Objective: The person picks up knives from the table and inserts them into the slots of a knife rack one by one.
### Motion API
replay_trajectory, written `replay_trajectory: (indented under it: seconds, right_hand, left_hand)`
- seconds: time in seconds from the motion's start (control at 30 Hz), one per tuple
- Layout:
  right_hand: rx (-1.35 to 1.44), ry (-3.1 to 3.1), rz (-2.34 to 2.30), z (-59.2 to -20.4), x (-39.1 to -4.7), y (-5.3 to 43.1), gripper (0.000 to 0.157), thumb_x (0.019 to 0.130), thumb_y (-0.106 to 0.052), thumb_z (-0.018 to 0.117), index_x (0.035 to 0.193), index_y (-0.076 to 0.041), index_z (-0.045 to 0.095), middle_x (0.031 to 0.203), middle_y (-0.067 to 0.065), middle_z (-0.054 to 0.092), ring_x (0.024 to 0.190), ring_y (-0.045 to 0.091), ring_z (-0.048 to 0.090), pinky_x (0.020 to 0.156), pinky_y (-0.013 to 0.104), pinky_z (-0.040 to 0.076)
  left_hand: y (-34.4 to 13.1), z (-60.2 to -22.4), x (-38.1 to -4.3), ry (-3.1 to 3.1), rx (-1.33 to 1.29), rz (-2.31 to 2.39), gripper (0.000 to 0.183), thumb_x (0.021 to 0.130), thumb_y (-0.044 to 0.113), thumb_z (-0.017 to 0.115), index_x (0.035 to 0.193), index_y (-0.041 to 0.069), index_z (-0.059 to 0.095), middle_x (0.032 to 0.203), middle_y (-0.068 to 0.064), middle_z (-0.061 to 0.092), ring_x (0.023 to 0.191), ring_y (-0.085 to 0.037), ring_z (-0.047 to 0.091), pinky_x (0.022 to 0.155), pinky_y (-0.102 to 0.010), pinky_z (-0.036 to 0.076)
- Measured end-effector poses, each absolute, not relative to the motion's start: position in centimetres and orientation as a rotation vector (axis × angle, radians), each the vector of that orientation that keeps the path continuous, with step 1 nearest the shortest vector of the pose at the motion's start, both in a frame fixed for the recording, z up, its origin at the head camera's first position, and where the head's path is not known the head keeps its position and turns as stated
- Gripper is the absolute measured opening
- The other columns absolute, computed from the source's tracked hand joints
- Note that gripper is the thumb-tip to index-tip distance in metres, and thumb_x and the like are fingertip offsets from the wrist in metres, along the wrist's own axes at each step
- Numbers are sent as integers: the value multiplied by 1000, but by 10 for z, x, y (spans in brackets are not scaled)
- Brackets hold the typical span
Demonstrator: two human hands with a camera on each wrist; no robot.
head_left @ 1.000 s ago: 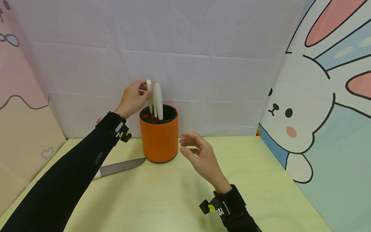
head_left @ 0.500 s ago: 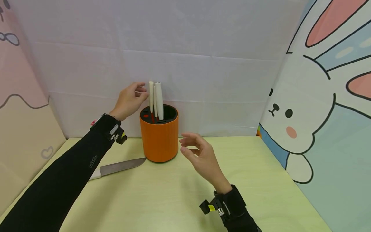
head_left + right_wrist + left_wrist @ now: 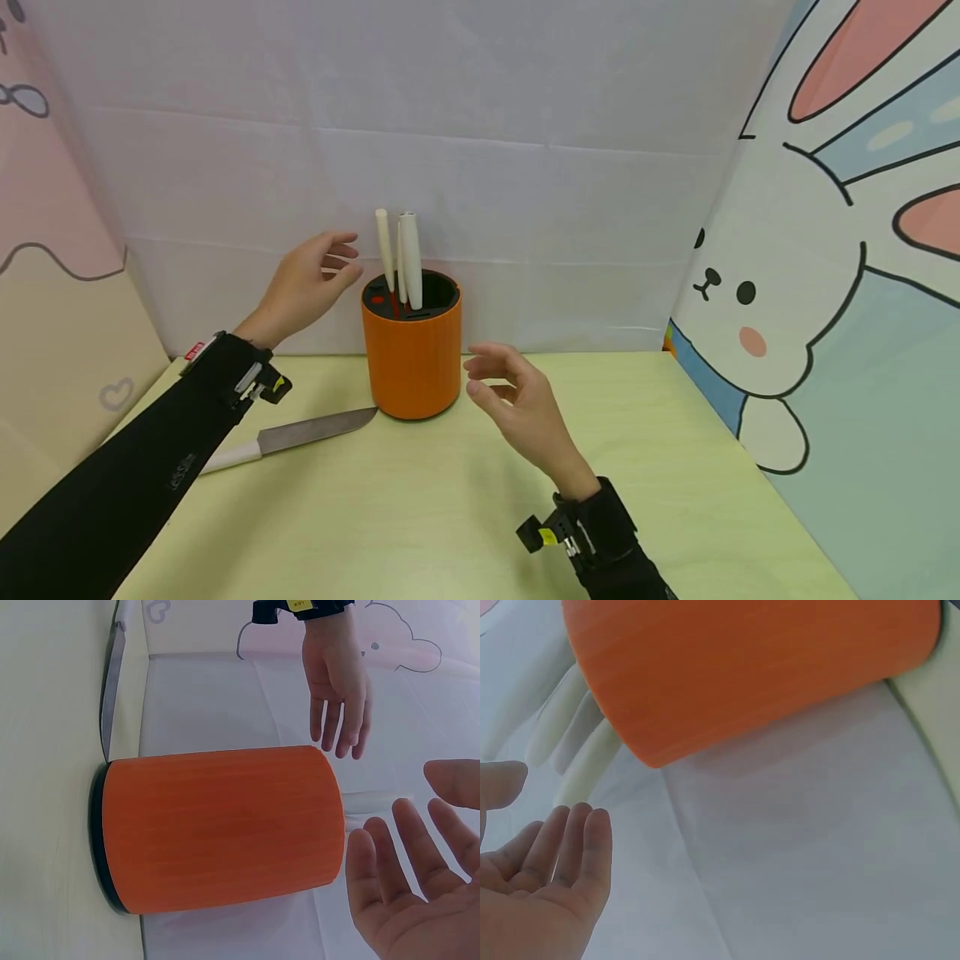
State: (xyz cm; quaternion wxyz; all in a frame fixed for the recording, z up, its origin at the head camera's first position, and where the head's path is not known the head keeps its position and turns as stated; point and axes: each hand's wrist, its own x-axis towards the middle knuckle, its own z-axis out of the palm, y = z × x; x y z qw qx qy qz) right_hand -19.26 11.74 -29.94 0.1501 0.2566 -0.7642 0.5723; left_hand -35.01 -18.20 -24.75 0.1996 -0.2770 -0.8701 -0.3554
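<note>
An orange round knife block (image 3: 412, 367) with a black slotted top stands at the back of the table. Pale knife handles rise from it; the leftmost handle (image 3: 384, 246) tilts left, while a thicker white handle (image 3: 412, 258) is nearly upright. My left hand (image 3: 307, 279) hovers left of these handles, apart from them, its fingers loosely bent around nothing. To the right of the block, my right hand (image 3: 521, 412) is held in the air with relaxed fingers. A large kitchen knife (image 3: 315, 430) lies on the table, its tip by the block's base and its white handle partly behind my left sleeve.
A pale yellow-green table (image 3: 420, 517) carries the block and knife. Behind it hangs a creased white sheet (image 3: 525, 208). Printed panels flank both sides, with a cartoon rabbit (image 3: 750, 333) on the right one.
My left hand has let go of the leftmost knife handle and moved left and down. That handle now leans further left. More of the lying knife shows. My right hand stays put.
</note>
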Motion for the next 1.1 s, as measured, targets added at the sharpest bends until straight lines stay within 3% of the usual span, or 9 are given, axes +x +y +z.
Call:
replay_trajectory:
  seconds: [0.43,0.7,0.93,1.1]
  right_hand:
    - [755,-2279,1489,-302,-191,131,37,91,-3,63,127,-7,54,111,8,61,103,29,58,84,35,53]
    - [797,-2298,1371,-312,-194,144,38,89,-1,65,126,-5,55,113,8,61,102,28,58,80,34,54]
    - [801,-2314,1306,-344,-211,157,42,90,-10,67,129,-18,54,116,-1,60,103,16,57,80,34,55]
    - [836,-2327,1296,-351,-214,161,42,90,-13,68,130,-19,53,117,3,60,103,16,56,80,41,55]
  left_hand:
    - [-231,-285,-315,-2478,-830,-784,50,96,28,60,141,13,44,121,-10,56,101,-25,57,85,-48,50]
    - [-258,-311,-293,-2491,-832,-626,44,93,27,65,133,15,53,117,-3,58,97,-22,59,77,-45,52]
    - [-280,-336,-277,-2508,-776,-547,42,88,27,71,127,17,58,115,0,58,95,-17,59,73,-42,53]
    - [-295,-355,-266,-2553,-727,-492,44,85,34,74,123,18,60,112,2,60,93,-18,60,66,-41,51]
